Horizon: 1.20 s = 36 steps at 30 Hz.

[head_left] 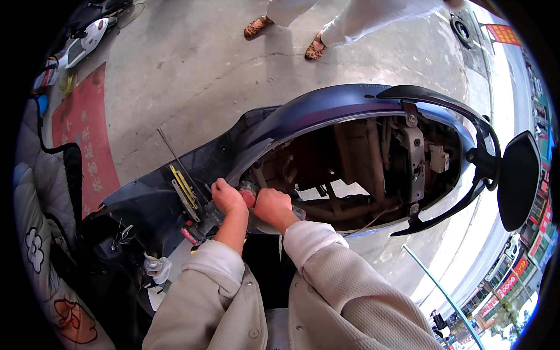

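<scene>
Close together in front of me, both hands are over the dark blue scooter [344,100], near the front end of its opened seat bay. My left hand [228,197] is closed, and its fingers hide whatever is in them. Just right of it, my right hand [274,207] is closed around a red-and-grey object [247,194], whose kind I cannot make out. Left of the hands, yellow-and-grey slim tools [184,189] lie on the footboard, and a long thin metal rod [169,146] points away from them. Below my left hand is a cluttered patch with red-and-black items [191,233].
The scooter's black rear rack and backrest [518,181] stick out at the right. A padded cover [41,227] drapes the left side, beside a crumpled white cloth [156,268]. Beyond the scooter stands a person [356,23]; a tyre [461,30] lies at the far right.
</scene>
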Tool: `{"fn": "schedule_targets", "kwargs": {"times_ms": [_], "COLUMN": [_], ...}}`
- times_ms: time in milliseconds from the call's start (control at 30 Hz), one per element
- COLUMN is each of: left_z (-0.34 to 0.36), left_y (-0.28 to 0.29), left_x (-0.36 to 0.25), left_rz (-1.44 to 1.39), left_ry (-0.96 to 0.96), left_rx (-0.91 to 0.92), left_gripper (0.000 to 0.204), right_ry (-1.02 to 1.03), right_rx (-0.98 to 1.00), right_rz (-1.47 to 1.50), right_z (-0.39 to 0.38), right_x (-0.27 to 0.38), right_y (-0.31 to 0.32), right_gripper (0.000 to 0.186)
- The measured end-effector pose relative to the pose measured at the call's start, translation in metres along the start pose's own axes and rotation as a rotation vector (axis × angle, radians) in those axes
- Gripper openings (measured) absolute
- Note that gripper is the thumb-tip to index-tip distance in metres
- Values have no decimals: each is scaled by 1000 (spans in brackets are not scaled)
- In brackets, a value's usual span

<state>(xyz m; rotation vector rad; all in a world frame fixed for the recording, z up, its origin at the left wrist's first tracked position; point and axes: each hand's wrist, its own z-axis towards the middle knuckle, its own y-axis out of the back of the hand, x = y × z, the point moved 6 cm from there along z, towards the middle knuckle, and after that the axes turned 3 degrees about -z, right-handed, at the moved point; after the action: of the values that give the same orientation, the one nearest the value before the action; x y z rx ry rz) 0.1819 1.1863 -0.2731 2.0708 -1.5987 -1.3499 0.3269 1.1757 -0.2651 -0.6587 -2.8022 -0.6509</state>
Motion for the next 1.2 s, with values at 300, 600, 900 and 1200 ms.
{"fn": "schedule_targets", "kwargs": {"times_ms": [300, 600, 900, 1200], "left_z": [9, 15, 89, 68], "left_y": [-2, 0, 88, 156], "left_x": [7, 20, 154, 274], "left_rz": [-27, -133, -402, -91], "left_ry": [-76, -38, 286, 403], "left_rx": [-46, -77, 155, 203], "left_gripper": [50, 48, 26, 24], "right_ry": [16, 1, -13, -33], "right_rx": [-3, 39, 5, 55], "right_rz": [-5, -54, -114, -164], "right_z": [1, -14, -12, -11], "right_x": [2, 12, 10, 11], "right_y": [2, 16, 13, 13], "right_gripper": [31, 32, 33, 34]}}
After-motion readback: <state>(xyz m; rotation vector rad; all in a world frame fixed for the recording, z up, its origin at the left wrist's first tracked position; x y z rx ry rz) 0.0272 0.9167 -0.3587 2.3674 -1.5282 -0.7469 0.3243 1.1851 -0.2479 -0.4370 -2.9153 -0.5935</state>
